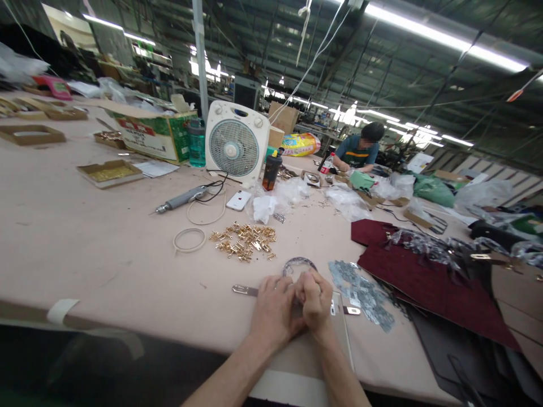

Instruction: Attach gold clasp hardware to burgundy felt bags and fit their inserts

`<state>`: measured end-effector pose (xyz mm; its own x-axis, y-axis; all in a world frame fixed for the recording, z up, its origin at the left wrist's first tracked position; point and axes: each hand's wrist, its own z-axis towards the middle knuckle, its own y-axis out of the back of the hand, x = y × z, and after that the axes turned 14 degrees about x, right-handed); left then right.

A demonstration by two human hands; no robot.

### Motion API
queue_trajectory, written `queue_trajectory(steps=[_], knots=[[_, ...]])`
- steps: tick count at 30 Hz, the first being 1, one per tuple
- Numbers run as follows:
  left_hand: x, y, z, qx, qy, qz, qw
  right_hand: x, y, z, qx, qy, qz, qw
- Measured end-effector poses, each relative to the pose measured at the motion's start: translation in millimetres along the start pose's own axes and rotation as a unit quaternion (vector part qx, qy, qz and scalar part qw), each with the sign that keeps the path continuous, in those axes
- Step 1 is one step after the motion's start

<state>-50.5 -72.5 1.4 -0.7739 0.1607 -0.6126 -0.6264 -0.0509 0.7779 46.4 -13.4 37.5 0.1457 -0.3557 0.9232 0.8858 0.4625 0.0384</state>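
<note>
My left hand (272, 308) rests near the table's front edge, its fingers bent and pressed together. My right hand (314, 299) is closed in a pinch against it; whatever lies between the fingers is hidden. A dark strap end with a metal plate (243, 290) sticks out left of my left hand. Another metal-tipped strap end (352, 311) shows right of my right hand, over a flat board (343, 330) beneath my hands. Just beyond my fingers stands a round dish (299, 262), partly covered. Gold-coloured metal fittings (244, 240) lie in a pile farther off.
Flat grey metal pieces (362, 291) spread beside dark red panels (416, 277) on the right. A power screwdriver (182, 199), a phone (238, 200), a box fan (236, 141) and a bottle (272, 169) stand or lie farther back. A co-worker (360, 150) sits across the table.
</note>
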Motion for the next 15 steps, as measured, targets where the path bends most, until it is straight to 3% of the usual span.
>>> queue_trajectory(steps=[3, 6, 11, 15], knots=[[4, -1.0, -2, -0.007, -0.009, -0.023, 1.0, -17, 1, -1, 0.002, -0.037, 0.014, 0.999], [12, -0.1, -16, -0.04, 0.006, -0.06, 0.997, -21, 9, -1, -0.009, -0.047, 0.113, 0.992], [30, 11.6, -49, -0.074, 0.065, -0.137, 0.986, -11, 29, 4, -0.111, -0.036, 0.299, 0.947], [38, 20.7, -49, -0.076, 0.07, -0.202, 0.974, 3, 25, 20, -0.144, -0.05, 0.324, 0.933]])
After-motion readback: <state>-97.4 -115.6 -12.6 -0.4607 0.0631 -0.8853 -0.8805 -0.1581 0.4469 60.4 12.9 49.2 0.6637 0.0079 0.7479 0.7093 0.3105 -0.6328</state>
